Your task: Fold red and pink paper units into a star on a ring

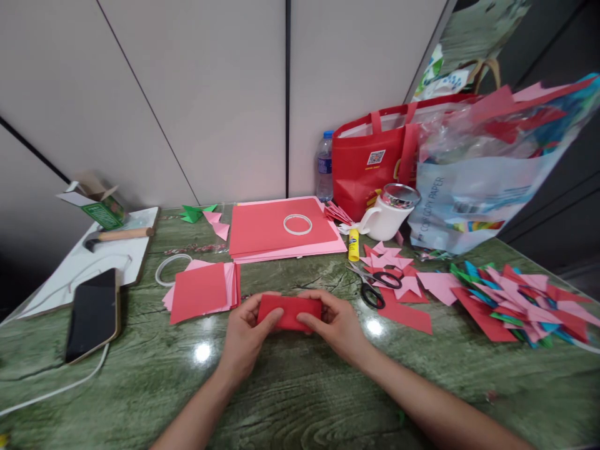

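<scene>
Both hands hold a folded red paper (289, 310) just above the green tabletop (300, 387). My left hand (246, 331) pinches its left end with thumb on top. My right hand (334, 325) grips its right end the same way. A small stack of red and pink paper squares (201, 290) lies just left of the hands. Black-handled scissors (375, 284) lie to the right of them.
A big stack of red and pink sheets (276, 231) with a tape ring (297, 224) lies behind. A phone (92, 312), hammer (117, 235), glue stick (353, 245), white mug (389, 215), red bag (375, 162), plastic bag (478, 187) and folded paper pieces (520, 303) surround the hands.
</scene>
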Demonstrator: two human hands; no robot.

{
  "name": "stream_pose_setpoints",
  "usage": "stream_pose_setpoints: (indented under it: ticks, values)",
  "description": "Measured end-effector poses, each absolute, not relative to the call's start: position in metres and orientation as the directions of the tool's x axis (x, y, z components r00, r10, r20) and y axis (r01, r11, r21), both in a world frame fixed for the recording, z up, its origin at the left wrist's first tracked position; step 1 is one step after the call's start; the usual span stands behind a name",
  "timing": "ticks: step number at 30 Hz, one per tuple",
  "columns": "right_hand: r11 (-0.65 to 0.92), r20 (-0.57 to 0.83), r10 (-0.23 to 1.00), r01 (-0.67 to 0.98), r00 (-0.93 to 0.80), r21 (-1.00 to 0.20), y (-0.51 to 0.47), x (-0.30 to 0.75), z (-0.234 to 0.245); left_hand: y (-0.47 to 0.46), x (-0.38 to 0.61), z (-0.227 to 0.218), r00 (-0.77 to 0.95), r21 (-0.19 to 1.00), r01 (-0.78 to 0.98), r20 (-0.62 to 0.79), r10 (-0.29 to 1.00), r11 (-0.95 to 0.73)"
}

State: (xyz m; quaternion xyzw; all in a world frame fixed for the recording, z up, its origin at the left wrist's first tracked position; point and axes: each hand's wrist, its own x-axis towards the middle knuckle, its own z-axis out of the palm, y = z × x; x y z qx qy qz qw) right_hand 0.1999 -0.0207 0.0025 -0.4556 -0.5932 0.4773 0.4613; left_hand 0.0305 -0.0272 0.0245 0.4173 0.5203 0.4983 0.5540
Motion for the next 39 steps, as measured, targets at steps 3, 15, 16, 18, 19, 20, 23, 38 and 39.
stream_pose_setpoints:
  ticks: [3, 15, 16, 18, 19, 20, 23, 38, 39]
  values:
    - [0.121, 0.105, 0.981, 0.093, -0.162, -0.988, -0.0211, 0.1995, 0.0025, -0.0273, 0.0302, 0.0226, -0.039, 0.984, -0.107, -0.148, 0.988, 0.144]
    - [0.105, 0.087, 0.983, 0.107, -0.16, -0.989, -0.0215, 0.1992, 0.0051, -0.0275, 0.0305, 0.0209, -0.046, 0.984, -0.105, -0.152, 0.987, 0.147]
    - [0.105, 0.087, 0.983, 0.108, -0.159, -0.989, -0.0215, 0.1992, 0.0051, -0.0276, 0.0306, 0.0208, -0.047, 0.984, -0.101, -0.152, 0.987, 0.147]
    - [0.108, 0.09, 0.983, 0.112, -0.16, -0.988, -0.0213, 0.1993, 0.0046, -0.0277, 0.0307, 0.0204, -0.047, 0.985, -0.097, -0.151, 0.987, 0.145]
    - [0.112, 0.093, 0.983, 0.115, -0.16, -0.987, -0.0212, 0.1993, 0.0044, -0.0277, 0.0307, 0.0201, -0.046, 0.985, -0.099, -0.15, 0.988, 0.145]
    - [0.116, 0.096, 0.983, 0.12, -0.159, -0.986, -0.0211, 0.1993, 0.0041, -0.0277, 0.0308, 0.0197, -0.045, 0.984, -0.102, -0.15, 0.988, 0.145]
    - [0.119, 0.098, 0.983, 0.128, -0.158, -0.985, -0.0209, 0.1995, 0.0034, -0.0277, 0.031, 0.0189, -0.044, 0.982, -0.112, -0.155, 0.987, 0.149]
    - [0.08, 0.062, 0.988, 0.126, -0.142, -0.989, -0.0208, 0.1996, 0.0036, -0.0273, 0.0318, 0.0167, -0.049, 0.979, -0.135, -0.16, 0.986, 0.152]
    - [0.08, 0.061, 0.988, 0.135, -0.14, -0.988, -0.0208, 0.1995, 0.0035, -0.0271, 0.0319, 0.0162, -0.049, 0.978, -0.14, -0.16, 0.986, 0.152]
